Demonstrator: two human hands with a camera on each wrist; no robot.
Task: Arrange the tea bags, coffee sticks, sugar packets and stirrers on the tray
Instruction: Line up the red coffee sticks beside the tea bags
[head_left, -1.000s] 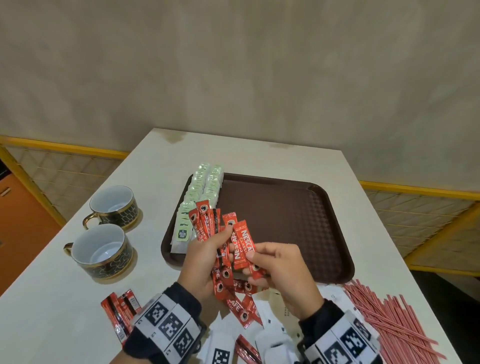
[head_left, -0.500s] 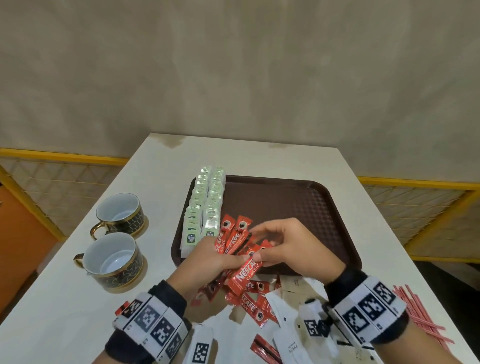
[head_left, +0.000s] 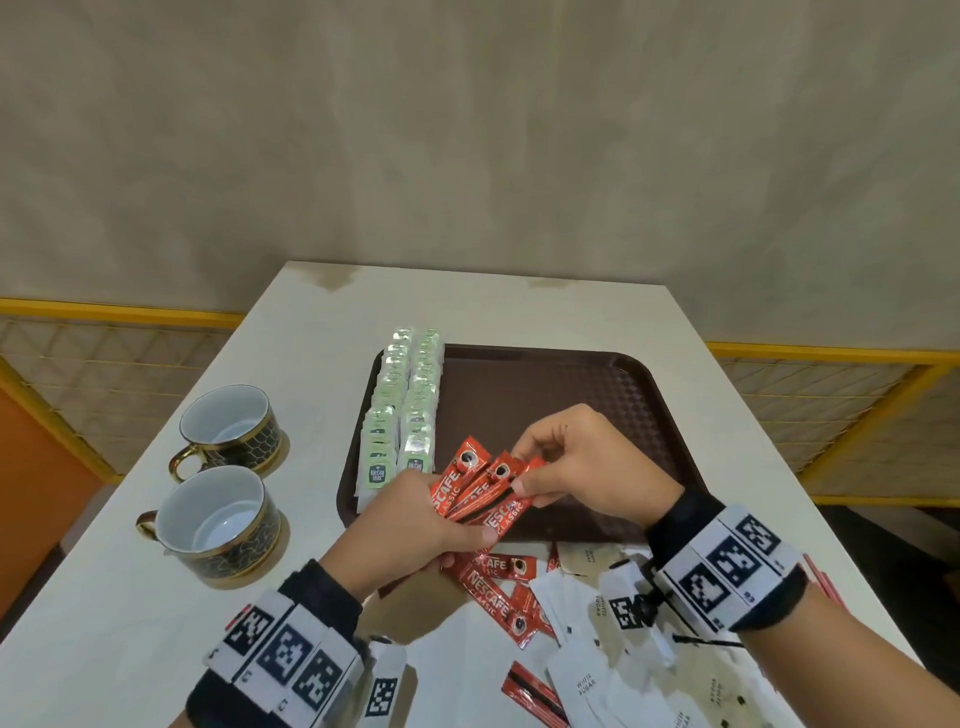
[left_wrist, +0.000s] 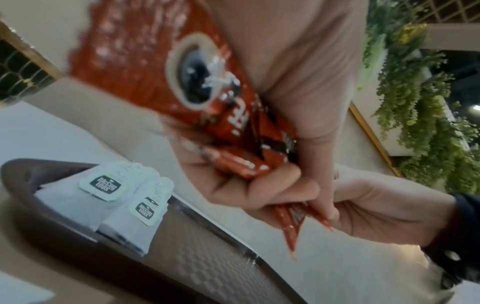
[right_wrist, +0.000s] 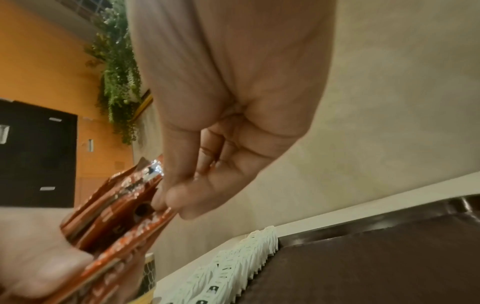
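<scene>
My left hand (head_left: 415, 525) grips a fan of several red coffee sticks (head_left: 478, 488) just above the near left part of the brown tray (head_left: 613, 395). My right hand (head_left: 576, 467) pinches the far end of one stick in that fan, thumb against forefinger. In the left wrist view the coffee sticks (left_wrist: 233, 115) fill the palm; the right wrist view shows the coffee sticks (right_wrist: 124, 205) at my thumb tip. Two rows of green-white tea bags (head_left: 405, 405) line the tray's left edge. More coffee sticks (head_left: 493, 592), white sugar packets (head_left: 582, 675) and red stirrers (head_left: 821, 577) lie on the table near me.
Two white cups with black-gold pattern, one cup (head_left: 228, 431) behind the other cup (head_left: 215, 525), stand left of the tray. The white table (head_left: 493, 301) ends at a beige wall. Yellow railings flank both sides. A loose coffee stick (head_left: 530, 696) lies near the front edge.
Both hands have carried the fan of coffee sticks forward over the tray's near left corner. My right hand has shifted from the fan's near side to pinching a stick's far end.
</scene>
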